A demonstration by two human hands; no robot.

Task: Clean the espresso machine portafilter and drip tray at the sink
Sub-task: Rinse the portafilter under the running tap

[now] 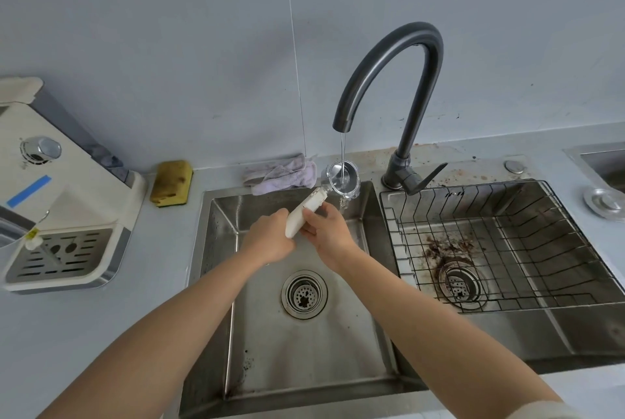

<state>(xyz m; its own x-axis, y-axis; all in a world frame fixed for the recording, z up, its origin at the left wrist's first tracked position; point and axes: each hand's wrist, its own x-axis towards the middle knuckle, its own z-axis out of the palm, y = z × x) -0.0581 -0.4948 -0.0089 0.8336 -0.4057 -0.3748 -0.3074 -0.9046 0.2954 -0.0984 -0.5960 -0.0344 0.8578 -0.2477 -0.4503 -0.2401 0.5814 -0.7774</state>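
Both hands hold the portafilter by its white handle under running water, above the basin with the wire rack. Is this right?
No. The head view shows the portafilter above the left basin; the wire rack sits in the right basin. Left hand and right hand do hold its white handle under running water.

A pale grey-blue wall (169,30) runs behind the counter, smooth and matte, with one thin vertical seam (294,46) through it. Soft, even light falls over everything and casts no hard shadows. The countertop (84,334) is the same pale grey. A dark, high-arched faucet (399,57) rises from its back edge, with brown stains (389,153) around its base. A yellow sponge (171,183) and a crumpled lilac cloth (280,175) lie against the wall. A black wire rack (541,215) sits in the steel basin (592,334) to the right.
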